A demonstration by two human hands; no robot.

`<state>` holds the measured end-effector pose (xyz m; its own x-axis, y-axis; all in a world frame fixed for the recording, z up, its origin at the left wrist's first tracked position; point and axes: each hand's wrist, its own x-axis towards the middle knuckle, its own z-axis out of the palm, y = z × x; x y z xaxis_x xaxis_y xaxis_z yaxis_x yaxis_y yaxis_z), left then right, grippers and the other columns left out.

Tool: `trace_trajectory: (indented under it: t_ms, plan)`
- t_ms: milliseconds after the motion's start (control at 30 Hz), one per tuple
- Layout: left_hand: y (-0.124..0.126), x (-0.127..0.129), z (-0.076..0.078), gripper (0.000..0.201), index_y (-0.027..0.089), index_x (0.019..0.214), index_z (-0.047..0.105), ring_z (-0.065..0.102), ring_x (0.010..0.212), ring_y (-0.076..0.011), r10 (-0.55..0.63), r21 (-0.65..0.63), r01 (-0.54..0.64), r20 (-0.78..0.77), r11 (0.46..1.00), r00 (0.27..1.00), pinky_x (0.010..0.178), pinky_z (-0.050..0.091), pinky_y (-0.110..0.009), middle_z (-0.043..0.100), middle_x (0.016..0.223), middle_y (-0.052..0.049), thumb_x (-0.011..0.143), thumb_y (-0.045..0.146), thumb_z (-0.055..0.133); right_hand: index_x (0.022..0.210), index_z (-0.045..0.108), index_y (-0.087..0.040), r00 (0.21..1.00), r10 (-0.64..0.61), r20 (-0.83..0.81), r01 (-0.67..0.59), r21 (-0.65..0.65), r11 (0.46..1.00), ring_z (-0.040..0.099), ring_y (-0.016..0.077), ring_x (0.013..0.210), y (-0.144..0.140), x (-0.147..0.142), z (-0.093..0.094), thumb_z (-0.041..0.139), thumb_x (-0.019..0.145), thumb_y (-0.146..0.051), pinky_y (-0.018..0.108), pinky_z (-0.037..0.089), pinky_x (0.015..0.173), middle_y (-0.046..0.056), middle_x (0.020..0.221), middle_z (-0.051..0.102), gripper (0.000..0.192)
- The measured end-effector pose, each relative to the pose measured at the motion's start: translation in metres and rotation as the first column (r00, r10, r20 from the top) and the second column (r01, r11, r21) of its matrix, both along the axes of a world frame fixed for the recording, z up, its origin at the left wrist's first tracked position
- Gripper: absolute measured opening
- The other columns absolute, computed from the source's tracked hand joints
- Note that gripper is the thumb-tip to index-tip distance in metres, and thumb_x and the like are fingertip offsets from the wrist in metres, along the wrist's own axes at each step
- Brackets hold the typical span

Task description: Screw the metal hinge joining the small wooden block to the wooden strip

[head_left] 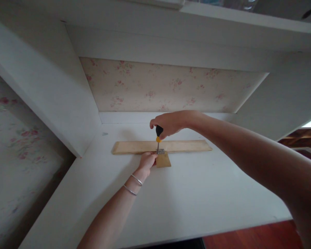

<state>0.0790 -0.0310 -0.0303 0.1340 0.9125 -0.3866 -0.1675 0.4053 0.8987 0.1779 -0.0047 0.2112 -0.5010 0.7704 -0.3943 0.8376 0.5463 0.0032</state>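
A long wooden plank (186, 146) lies across the white desk top (197, 193), with a small wooden piece (163, 160) set against its near edge. A small metal bracket (160, 151) joins the two. My right hand (168, 123) grips the black and yellow handle of a screwdriver (158, 136), held upright with its tip on the bracket. My left hand (147, 161), with two thin bangles on the wrist, presses on the small piece and bracket just left of the tip.
The desk sits in a white alcove with side panels (54, 103) left and right and a floral papered back wall (166, 86). A shelf (223, 20) overhangs above. A tiny metal item (105, 134) lies near the back left corner. Red wooden floor (248, 237) shows below the front edge.
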Motion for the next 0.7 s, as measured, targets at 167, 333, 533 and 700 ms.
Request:
trace_trajectory:
  t_ms: [167,333,533,700]
  plan:
    - [0.001,0.000,-0.002,0.006,0.011,0.066,0.063,0.058,0.058,-0.0132,-0.011,0.014,0.012,-0.026,1.000,1.000,0.051,0.043,-0.023,0.065,0.066,-0.005,0.062,0.015,0.060,0.104,0.065,-0.011,0.987,-0.116,0.111,0.105,0.106,0.989,0.060,0.0172,0.056,0.003,0.000,-0.002,0.047,0.081,-0.057,0.029,0.039,0.057,0.009,0.070,0.067,0.054]
    - [0.001,0.000,-0.003,0.007,0.011,0.067,0.064,0.059,0.061,-0.0145,-0.008,0.009,0.008,-0.029,1.000,1.000,0.053,0.045,-0.024,0.066,0.069,-0.006,0.062,0.015,0.061,0.123,0.054,-0.017,1.000,0.011,-0.024,-0.010,0.018,1.000,0.061,0.0146,0.062,0.001,0.002,-0.005,0.060,0.076,-0.041,0.025,0.038,0.057,0.005,0.082,0.069,0.053]
    - [0.001,0.000,-0.002,0.006,0.012,0.067,0.065,0.059,0.062,-0.0142,-0.002,0.004,0.002,-0.034,1.000,0.999,0.053,0.044,-0.023,0.067,0.071,-0.007,0.062,0.016,0.063,0.097,0.067,-0.011,0.990,-0.123,0.066,0.113,0.131,0.985,0.059,0.0178,0.053,0.002,-0.003,-0.007,0.042,0.081,-0.063,0.029,0.039,0.056,0.008,0.061,0.065,0.060]
    - [0.003,0.000,-0.006,0.012,0.011,0.072,0.067,0.060,0.063,-0.0146,-0.025,0.015,0.025,0.001,1.000,1.000,0.054,0.044,-0.024,0.068,0.075,-0.007,0.062,0.017,0.063,0.128,0.048,-0.022,0.996,-0.052,-0.074,0.050,-0.033,0.998,0.060,0.0130,0.057,-0.003,0.005,0.005,0.054,0.082,-0.045,0.024,0.039,0.055,0.005,0.085,0.070,0.052]
